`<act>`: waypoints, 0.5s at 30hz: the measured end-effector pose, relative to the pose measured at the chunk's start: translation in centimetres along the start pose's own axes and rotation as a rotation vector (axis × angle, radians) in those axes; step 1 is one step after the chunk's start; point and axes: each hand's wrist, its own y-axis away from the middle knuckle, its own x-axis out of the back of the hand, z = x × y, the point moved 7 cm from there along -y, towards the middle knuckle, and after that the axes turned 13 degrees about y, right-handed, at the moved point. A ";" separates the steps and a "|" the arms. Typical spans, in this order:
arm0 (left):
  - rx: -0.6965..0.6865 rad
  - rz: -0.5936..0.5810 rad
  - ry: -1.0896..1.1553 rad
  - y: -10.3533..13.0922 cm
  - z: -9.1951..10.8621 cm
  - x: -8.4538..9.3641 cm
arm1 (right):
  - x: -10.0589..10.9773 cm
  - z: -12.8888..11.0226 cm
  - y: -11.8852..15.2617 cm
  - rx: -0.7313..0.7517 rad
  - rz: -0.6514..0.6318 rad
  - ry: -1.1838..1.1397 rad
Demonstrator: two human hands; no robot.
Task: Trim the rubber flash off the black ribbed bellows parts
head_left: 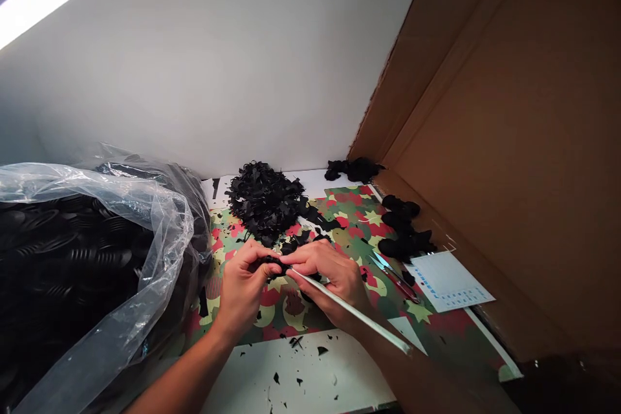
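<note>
Lower centre, left hand [245, 281] edge-pinches a small black, seemingly soft piece [284, 265]; right hand [334, 272] grips a slim white rod [356, 315].

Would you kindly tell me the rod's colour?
The rod is white, best seen in the head view.

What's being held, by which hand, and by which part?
Right hand: white stick, near its end beside the small black piece. Left hand: that black piece, pinched; which part can't be told.
</note>
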 end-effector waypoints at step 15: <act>0.209 -0.241 0.254 -0.1 -1.2 -1.2 | 1.5 5.1 0.0 -0.399 0.070 0.079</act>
